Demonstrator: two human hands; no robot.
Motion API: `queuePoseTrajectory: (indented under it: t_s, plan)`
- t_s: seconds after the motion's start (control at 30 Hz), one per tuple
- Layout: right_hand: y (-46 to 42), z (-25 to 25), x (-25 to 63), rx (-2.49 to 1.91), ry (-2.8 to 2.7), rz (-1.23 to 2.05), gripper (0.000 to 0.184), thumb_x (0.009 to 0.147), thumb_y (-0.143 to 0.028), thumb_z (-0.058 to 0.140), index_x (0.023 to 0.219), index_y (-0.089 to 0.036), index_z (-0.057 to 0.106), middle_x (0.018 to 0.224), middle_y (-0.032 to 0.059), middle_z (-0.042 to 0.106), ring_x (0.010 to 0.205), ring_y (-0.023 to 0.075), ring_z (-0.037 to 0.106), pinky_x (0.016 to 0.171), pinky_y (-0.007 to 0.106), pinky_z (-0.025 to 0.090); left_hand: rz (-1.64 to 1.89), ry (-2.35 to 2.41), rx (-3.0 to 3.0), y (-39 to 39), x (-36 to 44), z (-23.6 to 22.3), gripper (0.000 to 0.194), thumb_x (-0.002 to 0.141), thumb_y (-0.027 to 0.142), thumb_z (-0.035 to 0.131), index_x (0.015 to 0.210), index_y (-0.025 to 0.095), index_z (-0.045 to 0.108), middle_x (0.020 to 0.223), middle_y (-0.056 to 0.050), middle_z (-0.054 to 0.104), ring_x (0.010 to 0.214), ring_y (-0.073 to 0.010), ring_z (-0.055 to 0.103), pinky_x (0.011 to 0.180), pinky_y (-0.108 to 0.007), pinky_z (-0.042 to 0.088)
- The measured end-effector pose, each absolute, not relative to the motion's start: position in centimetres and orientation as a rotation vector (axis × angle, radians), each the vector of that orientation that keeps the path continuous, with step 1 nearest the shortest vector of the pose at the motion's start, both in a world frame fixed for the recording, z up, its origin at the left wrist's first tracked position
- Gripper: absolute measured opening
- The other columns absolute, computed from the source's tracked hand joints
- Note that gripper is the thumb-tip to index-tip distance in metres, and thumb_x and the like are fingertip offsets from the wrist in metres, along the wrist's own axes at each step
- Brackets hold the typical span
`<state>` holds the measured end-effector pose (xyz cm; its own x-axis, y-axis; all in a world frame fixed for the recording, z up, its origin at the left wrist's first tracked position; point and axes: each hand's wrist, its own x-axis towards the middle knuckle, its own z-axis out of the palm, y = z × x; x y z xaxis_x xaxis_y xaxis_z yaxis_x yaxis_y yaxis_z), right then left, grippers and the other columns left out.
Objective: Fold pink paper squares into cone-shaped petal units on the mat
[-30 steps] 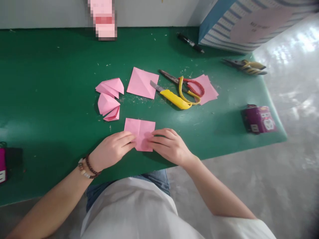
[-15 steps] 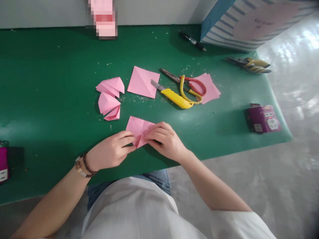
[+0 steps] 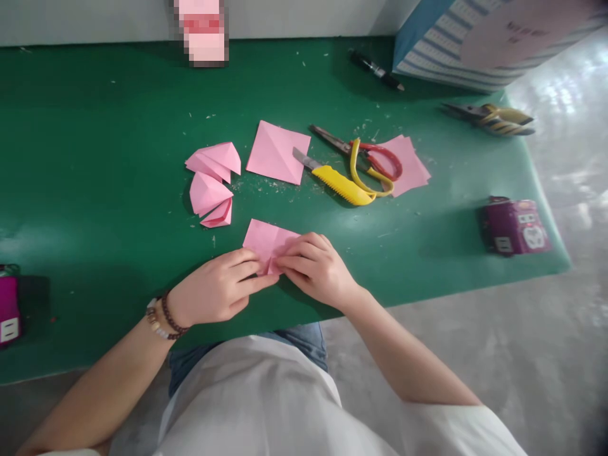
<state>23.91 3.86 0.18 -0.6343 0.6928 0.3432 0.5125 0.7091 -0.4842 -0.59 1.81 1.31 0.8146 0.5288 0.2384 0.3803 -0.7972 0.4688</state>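
Observation:
A pink paper sheet (image 3: 266, 241) lies near the front edge of the green table (image 3: 95, 164). My left hand (image 3: 216, 288), with a bead bracelet at the wrist, pinches its near left part with fingers together. My right hand (image 3: 316, 269) presses and folds the sheet's right side, its fingers curled onto the paper. Both hands meet at the sheet's lower corner, which they partly hide.
Beyond the hands lie folded pink pieces (image 3: 211, 180), a flat pink square (image 3: 277, 151), a yellow utility knife (image 3: 337, 180), scissors (image 3: 365, 161) on more pink paper (image 3: 408, 166), a black marker (image 3: 376, 69), pliers (image 3: 494, 118), a striped box (image 3: 475, 44), a purple block (image 3: 515, 227).
My right hand has moved left over the pink sheet, folding its right part inward; the visible sheet has shrunk. My left hand stays pinching the near edge. The camera view shifted slightly.

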Motion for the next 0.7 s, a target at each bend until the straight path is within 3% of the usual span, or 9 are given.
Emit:
queuePoseTrajectory:
  t_s: [0.23,0.7]
  plan:
    - [3.95,0.11,23.88,-0.951,-2.405,0.468,0.014,0.093,-0.022,0.061,0.094,-0.02,0.074,0.09,0.0066,0.073,0.087,0.0207,0.058,0.073,0.035,0.047,0.465,0.705,2.61,1.74,-0.37,1.56,0.036,0.086,0.004,0.05,0.119,0.008,0.064,0.114,-0.013,0.064,0.117,-0.027,0.052,0.105,-0.045,0.05]
    - [3.88,0.12,23.8,-0.971,-2.432,0.44,0.017,0.094,-0.023,0.058,0.095,-0.021,0.075,0.091,0.0062,0.073,0.089,0.0207,0.057,0.074,0.035,0.045,0.444,0.718,2.613,1.71,-0.38,1.63,0.035,0.086,0.005,0.049,0.117,0.01,0.064,0.118,-0.013,0.063,0.118,-0.0267,0.052,0.105,-0.044,0.049]
